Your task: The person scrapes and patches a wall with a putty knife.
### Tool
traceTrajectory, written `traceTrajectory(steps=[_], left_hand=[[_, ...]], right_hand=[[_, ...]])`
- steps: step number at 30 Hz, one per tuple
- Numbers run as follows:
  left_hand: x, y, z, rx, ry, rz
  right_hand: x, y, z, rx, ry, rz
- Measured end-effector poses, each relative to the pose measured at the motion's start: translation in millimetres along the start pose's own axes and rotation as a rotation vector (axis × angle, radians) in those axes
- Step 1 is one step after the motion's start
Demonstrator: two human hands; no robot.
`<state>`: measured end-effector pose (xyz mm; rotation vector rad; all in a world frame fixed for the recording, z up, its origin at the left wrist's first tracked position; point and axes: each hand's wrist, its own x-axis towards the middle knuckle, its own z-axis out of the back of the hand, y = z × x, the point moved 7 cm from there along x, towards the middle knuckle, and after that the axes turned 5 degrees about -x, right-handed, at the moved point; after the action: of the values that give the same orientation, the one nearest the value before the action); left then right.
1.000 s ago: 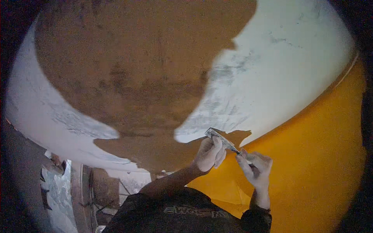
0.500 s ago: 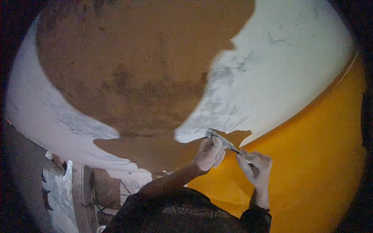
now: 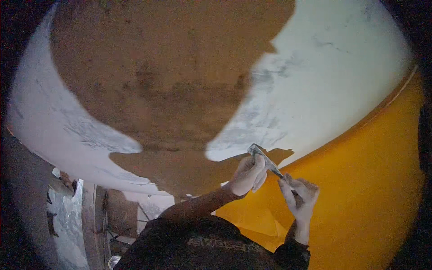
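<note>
Up against the wall, just where the white coat meets bare brown plaster, a narrow metal scraper slants with its blade tip touching the white edge. Her or his left hand is curled around the blade's upper part, while the right hand is closed around the handle lower down. White filler spreads up and to the right, streaked with grey; the brown patch fills the middle, with open surface above the tool. Yellow paint begins below a curved border, close beside the right hand.
</note>
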<state>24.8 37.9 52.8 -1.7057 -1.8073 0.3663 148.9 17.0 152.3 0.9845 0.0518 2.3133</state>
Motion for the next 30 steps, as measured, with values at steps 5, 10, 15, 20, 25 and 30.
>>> traceTrajectory(steps=[5,10,15,20,25,30], left_hand=[[12.6,10.5,-9.2,0.097,0.005,-0.015],[1.9,-1.6,-1.3,0.075,-0.025,-0.033],[-5.5,-14.5,4.7,0.099,-0.042,-0.035],[5.2,-0.8,-6.9,0.056,0.020,-0.009],[-3.9,-3.2,5.3,0.043,-0.001,0.030],[-19.4,-27.8,16.6,0.113,-0.125,-0.041]], right_hand=[[-8.1,-16.7,7.0,0.099,-0.076,-0.079],[0.7,-4.7,2.3,0.052,-0.062,-0.028],[10.2,2.1,-6.6,0.098,0.031,-0.024],[1.0,0.8,8.4,-0.040,-0.065,-0.011],[1.7,12.5,-2.2,-0.050,-0.007,0.013],[14.4,17.4,-15.7,0.094,0.065,-0.013]])
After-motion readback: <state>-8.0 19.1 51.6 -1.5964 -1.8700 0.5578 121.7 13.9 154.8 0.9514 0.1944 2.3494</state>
